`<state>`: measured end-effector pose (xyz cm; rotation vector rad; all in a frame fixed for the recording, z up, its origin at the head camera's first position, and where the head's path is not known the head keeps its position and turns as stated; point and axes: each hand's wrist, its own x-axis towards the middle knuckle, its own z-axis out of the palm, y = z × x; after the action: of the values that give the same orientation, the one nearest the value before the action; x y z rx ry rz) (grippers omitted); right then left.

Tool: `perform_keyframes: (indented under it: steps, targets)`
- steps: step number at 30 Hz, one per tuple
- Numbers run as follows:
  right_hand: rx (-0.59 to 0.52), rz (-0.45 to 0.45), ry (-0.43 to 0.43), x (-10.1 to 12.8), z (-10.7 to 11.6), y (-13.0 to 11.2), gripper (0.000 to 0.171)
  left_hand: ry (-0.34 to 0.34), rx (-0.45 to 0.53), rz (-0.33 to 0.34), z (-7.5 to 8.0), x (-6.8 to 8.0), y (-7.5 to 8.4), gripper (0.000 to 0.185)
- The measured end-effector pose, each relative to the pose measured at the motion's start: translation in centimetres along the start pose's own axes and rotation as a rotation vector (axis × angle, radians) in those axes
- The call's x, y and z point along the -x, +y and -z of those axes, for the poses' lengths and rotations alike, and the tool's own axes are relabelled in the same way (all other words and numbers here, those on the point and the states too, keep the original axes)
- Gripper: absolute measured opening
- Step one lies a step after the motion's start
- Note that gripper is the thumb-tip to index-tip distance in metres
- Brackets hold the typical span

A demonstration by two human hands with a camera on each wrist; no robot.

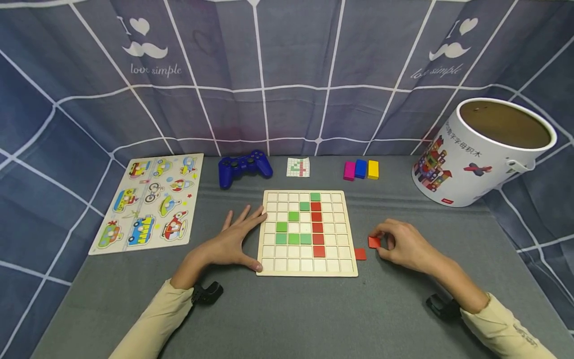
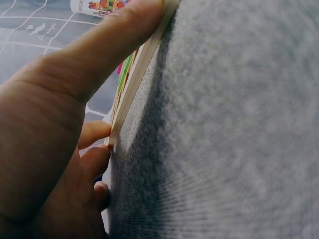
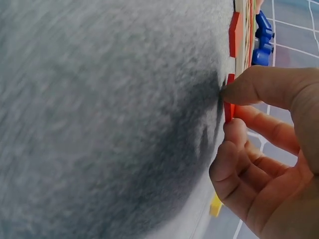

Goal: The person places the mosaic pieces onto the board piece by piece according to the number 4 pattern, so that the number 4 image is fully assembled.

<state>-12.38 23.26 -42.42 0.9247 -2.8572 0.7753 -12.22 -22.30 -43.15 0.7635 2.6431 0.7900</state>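
A wooden grid board (image 1: 278, 265) lies on the table, with green tiles (image 1: 293, 216) in a stepped line and red tiles (image 1: 317, 228) in a column. My left hand (image 1: 228, 243) is spread along the board's left side, thumb at the near corner and fingertips at the edge higher up. To the right of the board, my right hand (image 1: 405, 244) pinches a red square tile (image 3: 230, 99) between thumb and fingers, at the tabletop. Another red tile (image 1: 360, 254) lies against the board's right edge.
Behind the board are a small pattern card (image 1: 298, 167), a blue game controller (image 1: 244, 167) and magenta, blue (image 1: 360, 169) and yellow blocks. A vehicle picture board (image 1: 148, 199) lies at left. A large white bucket (image 1: 466, 164) stands back right, before the curtain.
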Motion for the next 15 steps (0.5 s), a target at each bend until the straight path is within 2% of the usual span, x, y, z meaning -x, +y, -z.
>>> perform_keyframes:
  steps: [6, 15]
  targets:
    - [-0.033, 0.023, 0.026, -0.5, -0.1, -1.4, 0.032, 0.003, 0.000, -0.004, 0.0, 0.1, -0.1, 0.129]
    - [-0.146, 0.066, -0.012, -1.6, -1.6, -4.9, 0.032, 0.002, -0.002, 0.000, -0.1, 0.1, -0.1, 0.129]
